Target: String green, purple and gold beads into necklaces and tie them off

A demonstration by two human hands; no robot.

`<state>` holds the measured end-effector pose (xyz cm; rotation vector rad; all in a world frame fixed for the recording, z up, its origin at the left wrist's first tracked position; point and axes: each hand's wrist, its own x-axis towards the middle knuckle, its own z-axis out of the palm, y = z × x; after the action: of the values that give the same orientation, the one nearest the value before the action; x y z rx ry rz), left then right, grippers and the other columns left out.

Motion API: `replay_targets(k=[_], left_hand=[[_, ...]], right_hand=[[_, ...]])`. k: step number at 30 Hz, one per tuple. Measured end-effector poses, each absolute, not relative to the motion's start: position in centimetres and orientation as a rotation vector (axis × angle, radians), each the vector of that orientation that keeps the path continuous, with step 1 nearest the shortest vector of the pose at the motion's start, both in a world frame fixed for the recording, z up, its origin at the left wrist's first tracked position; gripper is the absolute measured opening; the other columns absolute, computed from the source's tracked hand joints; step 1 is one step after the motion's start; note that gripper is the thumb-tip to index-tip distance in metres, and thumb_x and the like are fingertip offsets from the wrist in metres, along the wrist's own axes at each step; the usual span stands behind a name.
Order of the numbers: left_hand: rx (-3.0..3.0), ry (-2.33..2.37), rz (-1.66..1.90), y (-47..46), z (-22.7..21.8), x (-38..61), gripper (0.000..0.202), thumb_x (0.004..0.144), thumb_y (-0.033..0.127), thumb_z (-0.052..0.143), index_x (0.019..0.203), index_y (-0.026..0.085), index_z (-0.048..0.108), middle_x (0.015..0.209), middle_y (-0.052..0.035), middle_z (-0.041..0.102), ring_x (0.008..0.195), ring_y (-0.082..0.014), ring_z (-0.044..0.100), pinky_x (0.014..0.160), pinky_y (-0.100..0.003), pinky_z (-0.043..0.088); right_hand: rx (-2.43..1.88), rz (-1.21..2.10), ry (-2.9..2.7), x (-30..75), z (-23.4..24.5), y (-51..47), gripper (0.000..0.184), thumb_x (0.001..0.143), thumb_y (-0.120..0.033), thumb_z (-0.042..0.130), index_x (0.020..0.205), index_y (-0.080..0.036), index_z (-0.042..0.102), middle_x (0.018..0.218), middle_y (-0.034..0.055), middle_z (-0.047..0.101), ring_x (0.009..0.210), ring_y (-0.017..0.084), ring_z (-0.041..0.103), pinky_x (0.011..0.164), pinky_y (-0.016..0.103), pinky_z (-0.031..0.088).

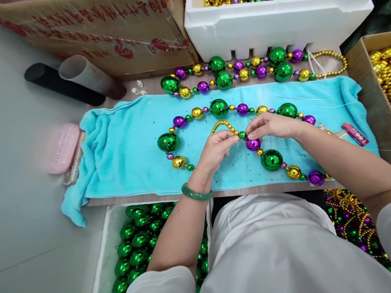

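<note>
A bead necklace (219,108) of large green, purple and gold beads curves over the turquoise towel (125,153). My left hand (214,150), below a green bangle (196,192) on the wrist, pinches the strand beside a small green bead (242,134). A loop of small gold beads (220,123) rises just above those fingers. Close by, my right hand (269,126) is closed on the same strand, its fingertips at a purple bead (253,144). From there a length with a large green bead (271,159) runs down to the right.
Another bead necklace (224,80) lies behind the towel. Beyond it stand a cardboard box (98,37) and a white foam box (280,22) of beads. A box of gold beads (362,68) is at right. Two tubes (65,85) and a pink case (64,148) sit left.
</note>
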<state>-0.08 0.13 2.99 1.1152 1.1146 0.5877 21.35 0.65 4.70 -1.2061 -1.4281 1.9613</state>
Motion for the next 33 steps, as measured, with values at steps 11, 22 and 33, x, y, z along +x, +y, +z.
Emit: replay_targets(k=[11,22,33], left_hand=[[1.471,0.943,0.618,0.8,4.6,0.9,0.017,0.072,0.029,0.063,0.063,0.015,0.062,0.057,0.0024,0.054,0.054,-0.0082,0.044,0.055,-0.022,0.036],[1.668,1.246,0.634,0.5,1.3,-0.1,0.021,0.077,0.034,0.059,0.070,0.017,0.068,0.060,0.0027,0.056,0.061,-0.0115,0.047,0.059,-0.024,0.035],[1.332,1.340,0.511,-0.2,-0.8,0.7,0.017,0.070,0.031,0.063,0.066,0.015,0.068,0.060,0.0020,0.058,0.060,-0.0114,0.047,0.060,-0.024,0.035]], right_hand=[[-0.875,2.293,-0.885,19.8,0.8,0.3,0.021,0.074,-0.017,0.067,0.094,-0.014,0.061,0.074,0.0015,0.065,0.066,0.012,0.060,0.063,0.024,0.049],[-1.458,1.535,-1.676,19.9,2.4,1.8,0.007,0.071,-0.019,0.059,0.066,-0.015,0.058,0.052,-0.0052,0.047,0.051,0.008,0.038,0.053,0.023,0.029],[-1.642,1.056,-2.054,20.7,3.8,1.0,0.010,0.072,-0.015,0.056,0.063,-0.017,0.058,0.058,-0.0002,0.052,0.058,0.013,0.043,0.059,0.027,0.030]])
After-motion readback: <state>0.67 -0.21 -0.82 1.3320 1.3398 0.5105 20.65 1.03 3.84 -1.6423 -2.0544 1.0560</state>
